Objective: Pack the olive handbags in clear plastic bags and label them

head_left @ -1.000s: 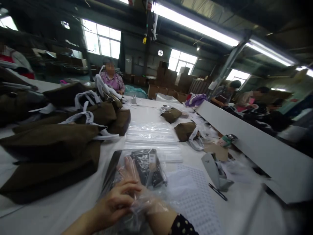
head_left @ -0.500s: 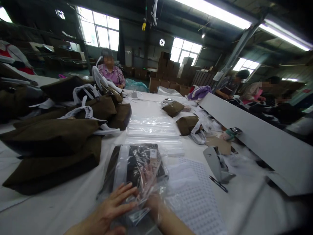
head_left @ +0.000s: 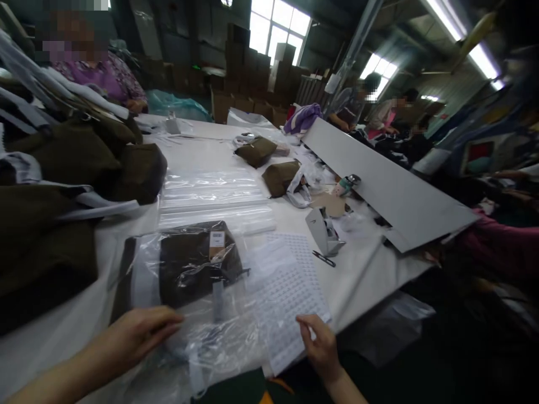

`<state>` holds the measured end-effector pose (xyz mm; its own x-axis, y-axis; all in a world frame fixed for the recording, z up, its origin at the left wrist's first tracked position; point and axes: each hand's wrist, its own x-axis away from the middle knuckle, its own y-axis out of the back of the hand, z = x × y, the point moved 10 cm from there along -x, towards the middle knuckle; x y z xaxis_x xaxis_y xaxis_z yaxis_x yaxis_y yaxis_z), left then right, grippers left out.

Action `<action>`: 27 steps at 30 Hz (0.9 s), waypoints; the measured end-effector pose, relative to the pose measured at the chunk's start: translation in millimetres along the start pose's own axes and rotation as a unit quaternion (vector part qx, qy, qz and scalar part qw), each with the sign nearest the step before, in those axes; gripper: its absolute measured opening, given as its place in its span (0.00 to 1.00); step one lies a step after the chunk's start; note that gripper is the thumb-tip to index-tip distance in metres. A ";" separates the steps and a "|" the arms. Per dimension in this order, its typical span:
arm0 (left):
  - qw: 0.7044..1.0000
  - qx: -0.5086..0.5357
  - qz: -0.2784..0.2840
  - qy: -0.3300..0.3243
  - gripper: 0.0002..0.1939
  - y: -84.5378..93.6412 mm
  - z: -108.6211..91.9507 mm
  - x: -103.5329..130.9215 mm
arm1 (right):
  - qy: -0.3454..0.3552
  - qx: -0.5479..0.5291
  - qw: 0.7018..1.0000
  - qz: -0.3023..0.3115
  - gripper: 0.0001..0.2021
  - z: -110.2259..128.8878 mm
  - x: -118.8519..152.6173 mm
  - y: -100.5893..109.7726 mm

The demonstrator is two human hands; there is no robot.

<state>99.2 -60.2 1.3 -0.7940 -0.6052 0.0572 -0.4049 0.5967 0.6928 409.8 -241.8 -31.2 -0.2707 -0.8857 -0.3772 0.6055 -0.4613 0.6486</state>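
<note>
A dark olive fabric bag point(head_left: 185, 258) with a white strap and a barcode label point(head_left: 217, 240) lies flat inside a clear plastic bag point(head_left: 227, 331). My left hand point(head_left: 138, 331) is at the lower left of this packet, its fingers closed on the plastic. To the packet's right, my right hand point(head_left: 320, 343) is raised by the near edge of a sheet printed with rows of small marks point(head_left: 286, 297). Its thumb and index finger are pinched together; whatever they hold is too small to make out. The plastic's loose end spreads between my hands.
Olive bags point(head_left: 63, 163) are heaped at the left. Flat clear plastic sleeves point(head_left: 210, 196) lie beyond the packet. On the right are a grey tape dispenser point(head_left: 324, 231), small scissors point(head_left: 324, 258) and a long white board point(head_left: 379, 185). People sit at the far sides.
My view has swung to the right. My right hand has come out from the plastic over the bag and moved right, beside the printed sheet. My left hand has gone from spread to closed fingers.
</note>
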 end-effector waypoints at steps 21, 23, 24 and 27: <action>0.938 0.130 0.000 0.322 0.37 -149.1 23.6 -224.0 | -0.157 0.284 0.943 0.071 0.25 -136.9 -91.7 -44.4; 0.913 0.177 -0.027 0.366 0.40 -156.7 26.6 -232.0 | -0.157 0.269 0.949 0.052 0.22 -138.2 -97.1 -37.8; 0.900 0.202 -0.035 0.385 0.40 -160.3 27.4 -234.8 | -0.158 0.259 0.952 0.045 0.21 -140.3 -100.8 -34.7; 0.872 0.253 -0.069 0.413 0.39 -161.3 28.0 -237.6 | -0.155 0.224 0.962 0.023 0.19 -148.7 -112.4 -27.6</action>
<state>340.4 2.1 -144.2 -0.2082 -0.7382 0.6417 -0.7853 0.5172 0.3402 534.8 -121.6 -105.0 -0.5042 -0.8465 -0.1710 0.2584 -0.3368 0.9054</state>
